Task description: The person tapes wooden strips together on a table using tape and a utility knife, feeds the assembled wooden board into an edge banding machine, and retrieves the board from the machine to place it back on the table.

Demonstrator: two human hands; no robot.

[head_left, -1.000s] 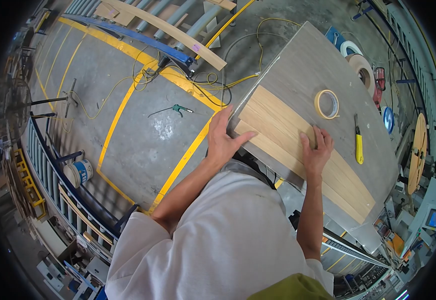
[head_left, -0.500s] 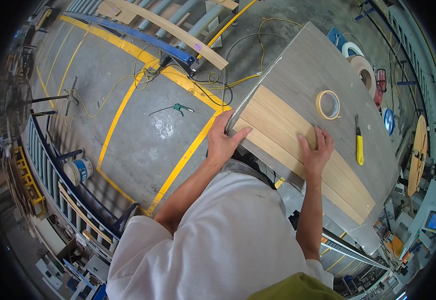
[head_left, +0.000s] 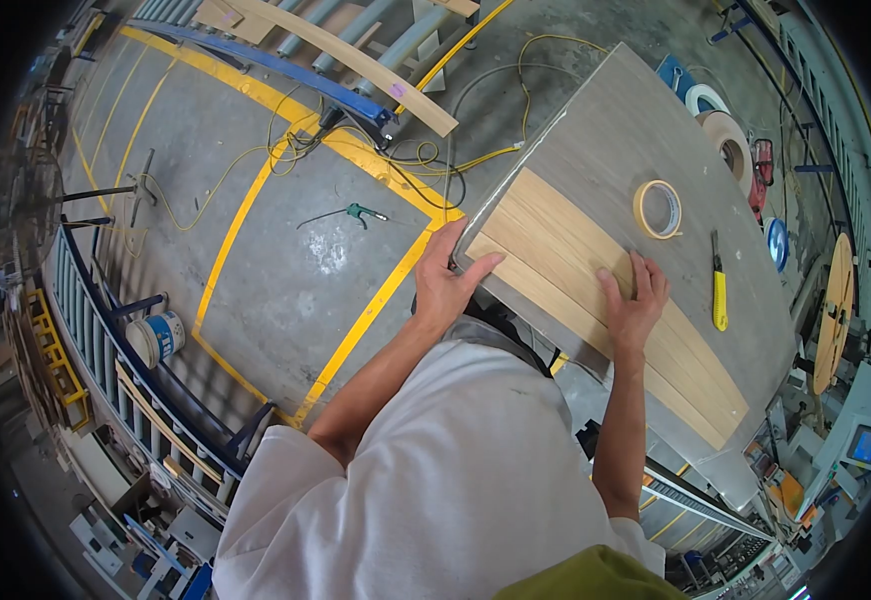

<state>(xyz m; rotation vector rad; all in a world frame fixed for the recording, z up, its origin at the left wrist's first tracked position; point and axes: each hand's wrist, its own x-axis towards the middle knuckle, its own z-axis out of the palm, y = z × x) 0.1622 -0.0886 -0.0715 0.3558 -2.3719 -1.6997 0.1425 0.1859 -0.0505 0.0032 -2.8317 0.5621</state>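
Several pale wooden strips [head_left: 556,245] lie side by side on a grey worktable [head_left: 596,130]. My left hand [head_left: 443,280] is at their left end, thumb stretched onto the nearest strip and fingers against the table's corner. The undersides of those fingers are hidden. Farther right, my right hand [head_left: 636,305] rests on the strips with thumb and fingers apart, fingertips touching the wood. Neither hand is closed around anything. Beyond the strips stands a roll of masking tape [head_left: 640,210], and a yellow utility knife [head_left: 720,300] lies to its right.
Larger tape rolls [head_left: 724,140] sit at the table's far edge. A green air gun [head_left: 358,214] lies on the floor, with a yellow hose [head_left: 486,158] beyond. A roller conveyor [head_left: 306,85] carries boards at the upper left. A white bucket [head_left: 156,340] stands at left.
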